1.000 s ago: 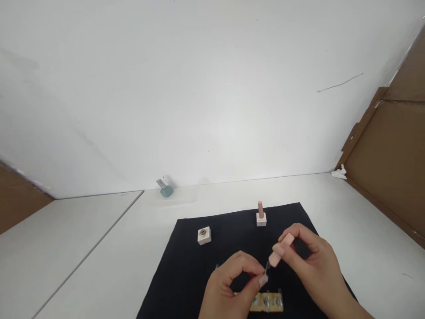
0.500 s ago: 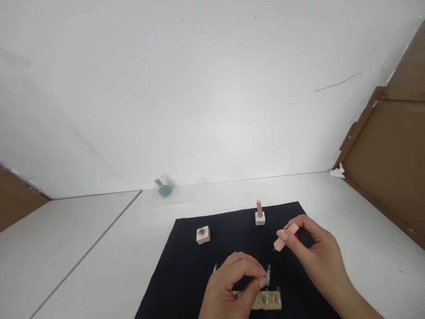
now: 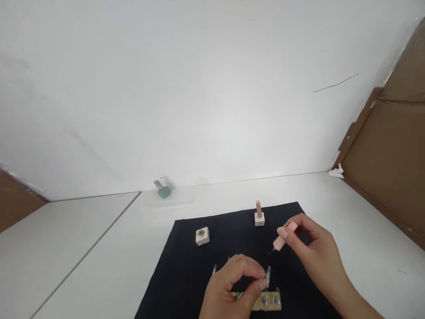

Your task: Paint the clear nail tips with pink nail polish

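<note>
Between the thumb and fingers of my left hand (image 3: 229,285) is a clear false nail tip (image 3: 268,275), held upright. Below that hand, partly covered by it, lies a yellowish strip (image 3: 275,305) bearing clear tips. My right hand (image 3: 317,254) pinches the pink cap of a nail polish brush (image 3: 279,242); its dark bristle end points down and left toward the nail tip, apart from it. An uncapped white nail polish bottle (image 3: 202,238) stands left of centre. Farther back is a capped bottle (image 3: 259,219) with a pink-brown lid.
A black cloth (image 3: 179,261) lies under the bottles and hands on the white table (image 3: 109,248). Near the wall sits a teal object with a grey handle (image 3: 164,191). A crumpled white scrap (image 3: 336,171) lies in the right corner by the brown cardboard panel (image 3: 388,164).
The brush in my right hand has tipped slightly, and more of its bristle end shows, now closer to the nail tip. My left hand has barely moved.
</note>
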A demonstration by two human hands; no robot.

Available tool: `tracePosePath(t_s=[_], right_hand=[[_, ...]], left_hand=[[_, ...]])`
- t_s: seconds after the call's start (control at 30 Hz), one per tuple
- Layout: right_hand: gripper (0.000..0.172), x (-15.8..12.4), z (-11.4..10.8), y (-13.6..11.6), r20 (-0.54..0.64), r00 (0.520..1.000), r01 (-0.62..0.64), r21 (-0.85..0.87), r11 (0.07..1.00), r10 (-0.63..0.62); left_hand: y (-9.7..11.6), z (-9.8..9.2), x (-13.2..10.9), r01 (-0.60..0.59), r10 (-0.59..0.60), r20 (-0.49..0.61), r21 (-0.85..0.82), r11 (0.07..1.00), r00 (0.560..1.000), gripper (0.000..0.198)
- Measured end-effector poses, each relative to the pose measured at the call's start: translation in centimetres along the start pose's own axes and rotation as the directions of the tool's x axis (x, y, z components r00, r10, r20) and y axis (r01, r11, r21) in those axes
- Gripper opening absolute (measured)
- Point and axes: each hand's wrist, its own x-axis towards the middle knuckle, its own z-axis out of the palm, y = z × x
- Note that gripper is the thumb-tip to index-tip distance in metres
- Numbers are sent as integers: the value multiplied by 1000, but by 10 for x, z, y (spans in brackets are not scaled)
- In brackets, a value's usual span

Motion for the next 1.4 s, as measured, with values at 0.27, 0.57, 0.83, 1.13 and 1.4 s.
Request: tracePosePath(t_s=[0.27, 0.57, 0.83, 1.13, 1.4], right_hand=[[34, -2, 1, -1, 99, 995, -27, 30, 999, 24], [35, -1, -2, 2, 158, 987, 22, 31, 999, -27], [33, -2, -2, 0, -59, 997, 46, 27, 999, -45], [23, -15, 12, 4, -21, 997, 69, 48, 996, -68], [35, 4, 3, 7, -83, 996, 27, -50, 998, -31]], left_hand=[[0, 3, 1, 17, -17, 7, -23, 1000, 1000, 17], [6, 2, 1, 132, -134, -13, -90, 987, 991, 13], [7, 1, 6, 409, -414, 73, -383, 828, 907, 19], [5, 3, 4, 256, -269, -54, -177, 950, 962, 12], [10, 3, 5, 366, -396, -29, -326, 872, 918, 20]])
